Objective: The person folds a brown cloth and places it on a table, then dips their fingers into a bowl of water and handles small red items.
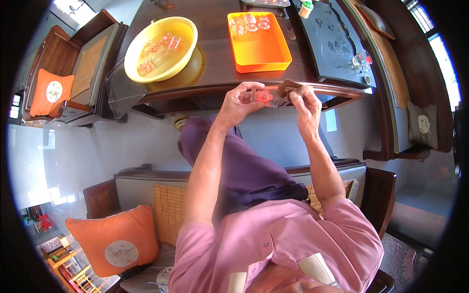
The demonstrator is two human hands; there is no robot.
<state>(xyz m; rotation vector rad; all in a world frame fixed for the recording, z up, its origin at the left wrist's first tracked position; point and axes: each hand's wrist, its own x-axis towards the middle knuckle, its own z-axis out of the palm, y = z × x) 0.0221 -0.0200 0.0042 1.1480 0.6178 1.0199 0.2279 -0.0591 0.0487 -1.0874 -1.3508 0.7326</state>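
My left hand (238, 104) grips a small transparent box (271, 101) just past the near edge of the dark wooden table. A red flower-shaped emblem (264, 96) with a printed character marks the box's side. To its right, my right hand (307, 107) pinches a bunched brown cloth (287, 88) beside the box; whether cloth and box touch, I cannot tell. On the table at left, a pale yellow basin (131, 69) holds water and several transparent pieces with red decorations (175, 43). An orange-yellow tray (264, 67) carries several transparent round pieces (251, 26) at its far end.
A dark tea tray (331, 45) at right bears a drinking glass (362, 61) and a green-capped container (306, 9). A transparent lid-like sheet (124, 89) leans by the table's left corner. An orange cushion (113, 238) and a remote control (353, 190) lie on the bench.
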